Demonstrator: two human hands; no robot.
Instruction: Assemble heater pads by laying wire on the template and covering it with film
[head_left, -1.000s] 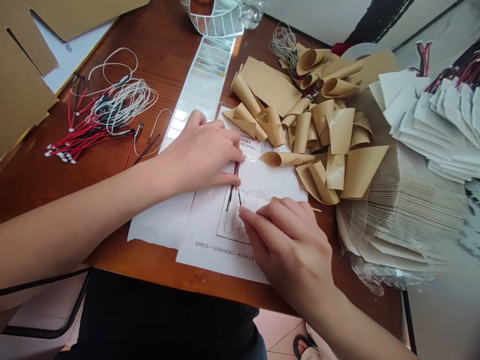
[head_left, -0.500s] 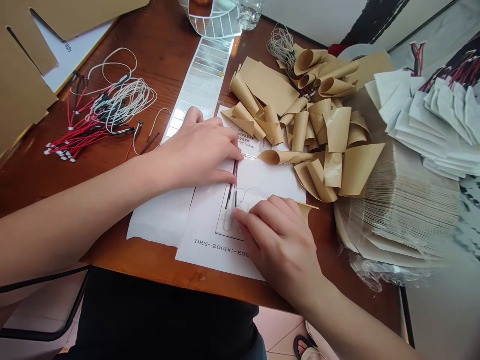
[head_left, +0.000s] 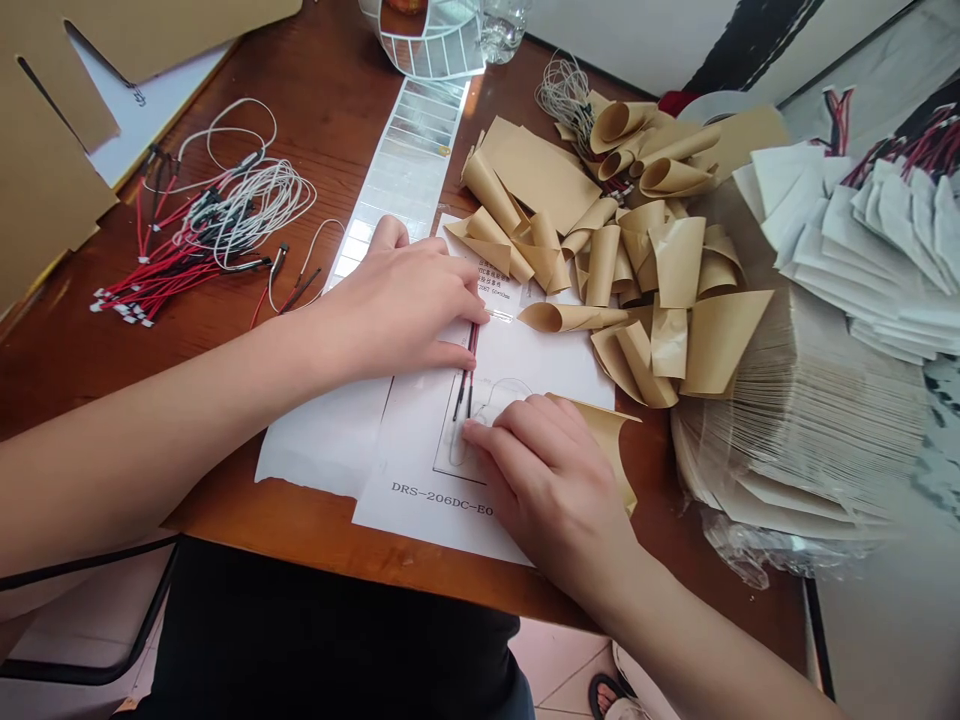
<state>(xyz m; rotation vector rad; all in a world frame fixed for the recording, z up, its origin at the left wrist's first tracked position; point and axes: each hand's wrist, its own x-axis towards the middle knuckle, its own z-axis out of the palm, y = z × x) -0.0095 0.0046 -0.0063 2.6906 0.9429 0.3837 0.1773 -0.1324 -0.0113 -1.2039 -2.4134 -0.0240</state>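
Note:
A wire harness with red leads (head_left: 472,350), black sleeves and a thin pale loop lies over a printed paper sheet (head_left: 442,505) with a drawn rectangle. My left hand (head_left: 420,305) presses the red leads near the top of the drawing with thumb and fingertips. Close to the black sleeve ends, my right hand (head_left: 559,485) is closed in a pinch on the thin pale wire; its fingers hide part of the loop and the printed code. A curled brown paper piece (head_left: 611,435) lies beyond the right hand.
Rolled brown papers (head_left: 600,265) heap up behind the sheet. At left lies a bundle of red and white wires (head_left: 225,220). A strip of clear labels (head_left: 409,150) runs back to its roll. On the right stand stacked pale sheets (head_left: 825,400) and white packets (head_left: 847,230).
My right fingertips have shifted slightly left along the wire, and more of the brown paper shows behind that hand. My left hand stays on the leads. The whole view has shifted slightly.

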